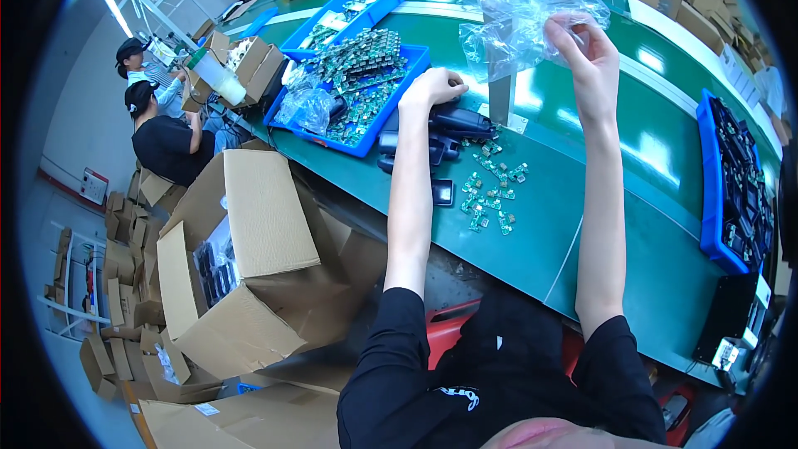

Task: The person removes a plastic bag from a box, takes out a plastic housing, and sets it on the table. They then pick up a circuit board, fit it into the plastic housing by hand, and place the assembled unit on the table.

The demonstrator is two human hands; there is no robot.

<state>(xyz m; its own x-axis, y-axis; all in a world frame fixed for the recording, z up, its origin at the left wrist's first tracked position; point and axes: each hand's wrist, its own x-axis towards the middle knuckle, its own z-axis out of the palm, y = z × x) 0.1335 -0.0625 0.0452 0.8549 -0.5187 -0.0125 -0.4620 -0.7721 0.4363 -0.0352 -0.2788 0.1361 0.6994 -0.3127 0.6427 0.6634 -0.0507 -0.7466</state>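
Observation:
A crumpled clear plastic bag (532, 12) is pinched between the thumb and fingers of my right hand (592, 58), raised above the green table beside a metal post. My left hand (434, 90) is curled at the far end of a group of black plastic housings (461, 122); what its fingers close on is hidden. Small green circuit boards (490, 191) lie loose on the table nearer to me. Next to them is a small black rectangular part (442, 192). Left of my left hand, a blue tray (366, 143) holds many green boards and a clear bag.
A metal post (501, 100) rises from the table between my hands. Another blue tray (711, 191) with black parts stands at the right, behind a black box-shaped device (731, 316). An open cardboard box (270, 216) is at the left. Two people sit farther left.

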